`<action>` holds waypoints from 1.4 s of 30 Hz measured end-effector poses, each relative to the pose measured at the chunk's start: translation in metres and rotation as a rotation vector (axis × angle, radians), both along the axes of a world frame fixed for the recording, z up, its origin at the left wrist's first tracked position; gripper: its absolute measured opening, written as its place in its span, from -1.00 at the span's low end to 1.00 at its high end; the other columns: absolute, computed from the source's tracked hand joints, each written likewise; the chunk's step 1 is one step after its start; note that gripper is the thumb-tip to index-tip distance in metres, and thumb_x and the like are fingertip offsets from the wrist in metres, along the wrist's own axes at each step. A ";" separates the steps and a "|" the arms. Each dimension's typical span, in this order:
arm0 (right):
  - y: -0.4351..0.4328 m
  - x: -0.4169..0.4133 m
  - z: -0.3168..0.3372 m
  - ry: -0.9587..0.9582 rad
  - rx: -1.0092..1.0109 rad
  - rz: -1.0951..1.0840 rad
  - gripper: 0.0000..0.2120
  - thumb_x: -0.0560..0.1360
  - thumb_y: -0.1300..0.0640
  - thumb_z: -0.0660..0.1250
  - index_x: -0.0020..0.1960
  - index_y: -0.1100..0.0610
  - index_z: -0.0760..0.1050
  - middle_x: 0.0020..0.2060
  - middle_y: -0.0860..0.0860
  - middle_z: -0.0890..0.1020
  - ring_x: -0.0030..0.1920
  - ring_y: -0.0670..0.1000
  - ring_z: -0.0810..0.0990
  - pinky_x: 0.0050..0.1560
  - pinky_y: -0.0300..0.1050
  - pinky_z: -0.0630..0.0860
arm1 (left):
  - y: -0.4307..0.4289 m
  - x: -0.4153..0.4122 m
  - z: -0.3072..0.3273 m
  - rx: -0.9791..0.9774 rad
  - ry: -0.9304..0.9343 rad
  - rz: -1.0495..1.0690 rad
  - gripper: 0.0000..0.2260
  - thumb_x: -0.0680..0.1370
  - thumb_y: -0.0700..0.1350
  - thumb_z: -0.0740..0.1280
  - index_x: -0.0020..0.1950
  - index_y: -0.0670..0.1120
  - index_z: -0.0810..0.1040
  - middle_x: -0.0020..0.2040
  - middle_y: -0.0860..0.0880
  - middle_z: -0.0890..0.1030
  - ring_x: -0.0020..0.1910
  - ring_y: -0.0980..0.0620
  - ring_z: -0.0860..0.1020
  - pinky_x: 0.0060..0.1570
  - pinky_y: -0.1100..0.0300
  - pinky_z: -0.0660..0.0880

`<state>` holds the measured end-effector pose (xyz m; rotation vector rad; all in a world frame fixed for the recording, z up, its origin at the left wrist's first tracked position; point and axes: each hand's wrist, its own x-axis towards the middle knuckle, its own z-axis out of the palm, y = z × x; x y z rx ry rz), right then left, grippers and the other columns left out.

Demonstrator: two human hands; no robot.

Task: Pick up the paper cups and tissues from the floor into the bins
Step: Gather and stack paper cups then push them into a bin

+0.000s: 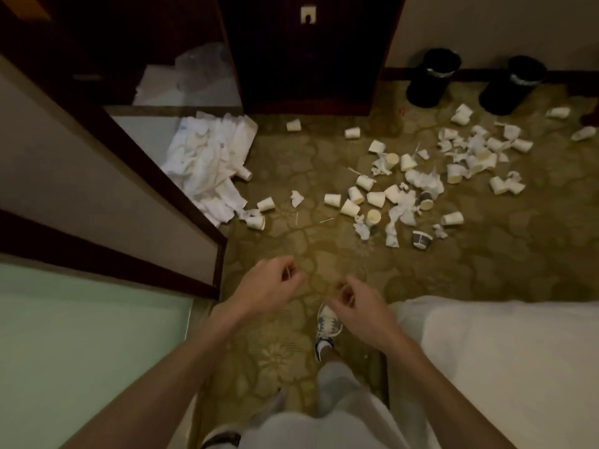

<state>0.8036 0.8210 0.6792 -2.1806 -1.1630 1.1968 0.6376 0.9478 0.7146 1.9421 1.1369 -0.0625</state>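
Note:
Several white paper cups (376,199) and crumpled tissues (402,210) lie scattered over the patterned carpet ahead, thickest at centre right. Two black bins stand against the far wall: one bin (431,79) to the left, the other bin (512,85) further right. More cups (265,204) lie near a pile of white cloth. My left hand (269,288) and my right hand (353,306) hover side by side above the carpet, well short of the litter. Their fingers are loosely curled, and I see nothing plainly held in either.
A heap of white cloth (210,160) lies by the dark cabinet (308,59) at the left. A dark-framed door panel (129,189) juts in from the left. A white bed (502,351) fills the lower right. My shoe (327,322) stands on the carpet below my hands.

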 end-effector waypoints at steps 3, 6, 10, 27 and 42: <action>0.063 0.044 -0.014 0.002 -0.032 0.059 -0.87 0.52 -0.12 0.34 -0.08 -0.22 0.38 -0.18 -0.16 0.56 -0.19 -0.15 0.56 -0.19 -0.20 0.57 | 0.051 0.039 -0.018 -0.035 0.030 0.066 -0.76 0.60 0.05 0.28 -0.22 -0.03 0.46 -0.30 0.03 0.53 -0.32 0.07 0.48 -0.34 0.15 0.37; 0.122 0.083 -0.028 -0.041 -0.051 0.105 -0.87 0.52 -0.15 0.32 0.00 -0.17 0.42 -0.15 -0.17 0.55 -0.17 -0.17 0.54 -0.20 -0.19 0.53 | 0.102 0.073 -0.038 -0.057 0.067 0.109 -0.78 0.59 0.04 0.28 -0.19 -0.05 0.48 -0.28 0.01 0.56 -0.29 0.02 0.52 -0.29 0.09 0.41; 0.194 0.121 -0.060 -0.083 -0.132 0.166 -0.74 0.53 -0.14 0.32 0.13 -0.03 0.48 -0.16 -0.14 0.53 -0.16 -0.14 0.52 -0.21 -0.17 0.47 | 0.173 0.110 -0.077 -0.084 0.121 0.103 -0.79 0.58 0.09 0.28 -0.19 0.03 0.47 -0.26 0.05 0.58 -0.26 0.06 0.55 -0.32 0.14 0.42; 0.426 0.250 -0.391 -0.135 -0.161 0.216 -0.85 0.56 0.07 0.32 0.12 0.03 0.54 -0.08 -0.05 0.57 -0.11 -0.07 0.52 -0.19 -0.17 0.39 | 0.420 0.223 -0.430 -0.017 0.183 -0.160 -0.83 0.59 0.06 0.29 -0.18 0.09 0.43 -0.30 0.12 0.51 -0.30 0.12 0.50 -0.29 0.13 0.46; 0.463 0.290 -0.763 -0.390 -0.230 0.784 -0.69 0.48 -0.03 0.39 0.18 -0.01 0.49 0.13 -0.02 0.51 0.13 0.03 0.53 -0.05 -0.15 0.38 | 0.445 0.222 -0.794 0.031 0.335 -0.149 -0.79 0.58 0.12 0.31 -0.07 0.00 0.51 -0.14 0.00 0.59 -0.14 0.03 0.56 -0.06 -0.01 0.57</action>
